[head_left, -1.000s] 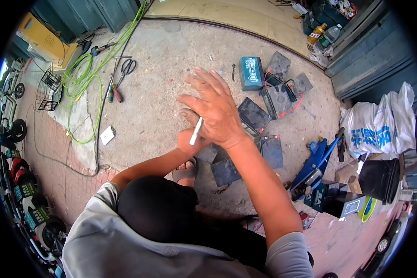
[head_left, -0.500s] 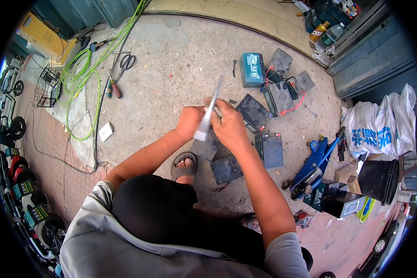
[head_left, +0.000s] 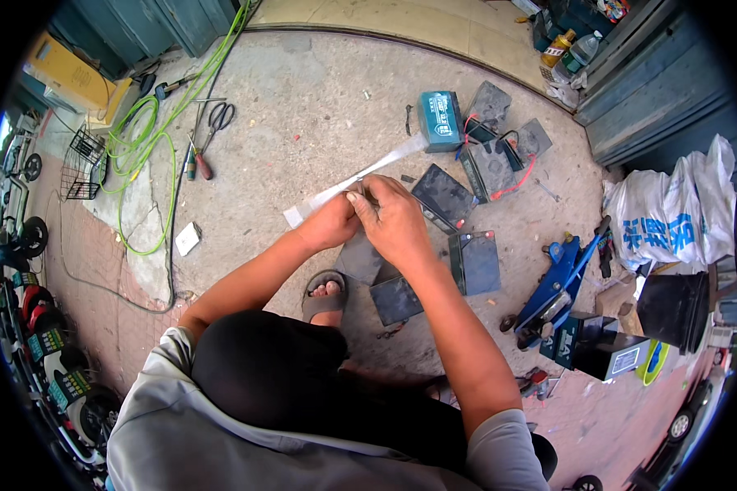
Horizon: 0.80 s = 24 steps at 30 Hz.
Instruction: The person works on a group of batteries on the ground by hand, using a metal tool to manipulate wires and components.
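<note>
A long, flat strip of translucent white plastic [head_left: 397,155] stretches slantwise over the concrete, one end near the left forearm and the other by a teal boxed battery [head_left: 440,123]. At its middle my left hand [head_left: 332,222] and my right hand [head_left: 393,217] meet, both closed on the strip with fingertips pinched together. The exact grip is partly hidden by the fingers. Right of the hands lie several dark batteries [head_left: 444,196], some joined by a red wire [head_left: 512,193]. Another dark battery [head_left: 397,300] sits just below the right wrist.
Scissors [head_left: 219,119] and two screwdrivers [head_left: 201,164] lie left of centre, beside coiled green hose [head_left: 145,123]. A blue tool like a floor jack [head_left: 555,282] and a white sack [head_left: 675,213] stand at right. Scooters [head_left: 65,385] line the left edge.
The plastic strip was blurred and foreshortened between the hands; now it lies spread out lengthwise to both sides. My hands have drawn closer together.
</note>
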Tool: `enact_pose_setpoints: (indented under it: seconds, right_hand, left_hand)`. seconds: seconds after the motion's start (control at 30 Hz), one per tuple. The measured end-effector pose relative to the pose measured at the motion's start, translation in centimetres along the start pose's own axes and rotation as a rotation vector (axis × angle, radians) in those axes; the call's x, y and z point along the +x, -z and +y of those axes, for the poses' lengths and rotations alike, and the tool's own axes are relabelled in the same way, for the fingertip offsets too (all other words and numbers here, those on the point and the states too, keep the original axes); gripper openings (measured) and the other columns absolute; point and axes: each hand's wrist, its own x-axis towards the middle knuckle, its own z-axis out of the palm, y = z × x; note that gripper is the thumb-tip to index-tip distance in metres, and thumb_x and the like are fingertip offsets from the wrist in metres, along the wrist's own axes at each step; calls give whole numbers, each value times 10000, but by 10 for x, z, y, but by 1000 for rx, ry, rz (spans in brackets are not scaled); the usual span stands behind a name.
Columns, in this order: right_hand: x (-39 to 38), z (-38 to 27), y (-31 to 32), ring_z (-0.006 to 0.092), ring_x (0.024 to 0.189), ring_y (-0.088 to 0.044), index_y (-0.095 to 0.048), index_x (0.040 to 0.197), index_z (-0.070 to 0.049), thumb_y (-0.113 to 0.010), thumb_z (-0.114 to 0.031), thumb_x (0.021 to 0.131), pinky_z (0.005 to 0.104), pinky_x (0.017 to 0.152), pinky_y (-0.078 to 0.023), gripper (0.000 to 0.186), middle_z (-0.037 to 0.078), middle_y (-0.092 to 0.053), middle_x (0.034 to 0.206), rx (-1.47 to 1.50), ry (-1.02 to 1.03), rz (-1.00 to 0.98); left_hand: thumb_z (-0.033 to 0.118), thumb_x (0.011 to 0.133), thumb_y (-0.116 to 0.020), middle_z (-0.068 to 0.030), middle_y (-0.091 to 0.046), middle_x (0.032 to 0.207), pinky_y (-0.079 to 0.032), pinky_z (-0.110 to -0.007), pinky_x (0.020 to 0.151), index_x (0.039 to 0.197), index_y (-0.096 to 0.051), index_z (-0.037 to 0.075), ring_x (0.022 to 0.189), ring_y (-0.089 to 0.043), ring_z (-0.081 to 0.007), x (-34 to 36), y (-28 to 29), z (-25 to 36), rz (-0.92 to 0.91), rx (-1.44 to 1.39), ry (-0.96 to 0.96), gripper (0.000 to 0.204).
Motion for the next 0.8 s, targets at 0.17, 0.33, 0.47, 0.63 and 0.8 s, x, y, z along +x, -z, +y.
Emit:
enact_pose_setpoints:
  seconds: [0.17, 0.33, 0.47, 0.63, 0.8]
  right_hand:
    - [-2, 4, -4, 447, 990, -690, -704, 1124, -10, -714, -220, 995, 500, 872, -546, 247, 228, -724, 1047, 50, 31, 78]
    - [-6, -2, 1, 412, 1010, -699, -708, 1073, -24, -703, -215, 996, 491, 860, -557, 206, 197, -736, 1054, 11, -44, 104]
    - [-10, 5, 0, 383, 955, -737, -709, 1152, -23, -676, -243, 1041, 426, 818, -567, 249, 193, -756, 1039, 51, -165, 102]
    - [-13, -2, 11, 289, 927, -738, -695, 1156, -30, -601, -191, 1089, 370, 822, -561, 198, 143, -766, 1032, 180, -249, 195]
    - [-11, 13, 28, 140, 954, -705, -663, 1185, -33, -546, -167, 1122, 295, 841, -533, 189, 77, -771, 1073, 396, -189, 418]
  left_hand:
    - [273, 824, -769, -206, -726, 849, -566, -499, 668, 994, -693, 60, 779, -716, -416, 7, 10, 15, 7, 155, 40, 283]
    - [359, 849, -774, -201, -692, 1307, -606, -490, 813, 1415, -561, 151, 994, -736, -404, 7, 9, 22, -148, 286, 171, 640]
    - [361, 855, -776, -157, -709, 1209, -605, -479, 852, 1352, -649, 154, 1000, -735, -372, 9, -9, 2, -337, 361, 251, 553]
    - [355, 910, -757, -115, -739, 1047, -582, -463, 790, 1106, -766, 114, 958, -727, -342, 4, -29, -39, -235, 218, 12, 311]
    - [256, 929, -761, -161, -733, 956, -567, -470, 749, 1014, -704, 47, 862, -715, -387, 3, -30, -28, -54, 164, -27, 233]
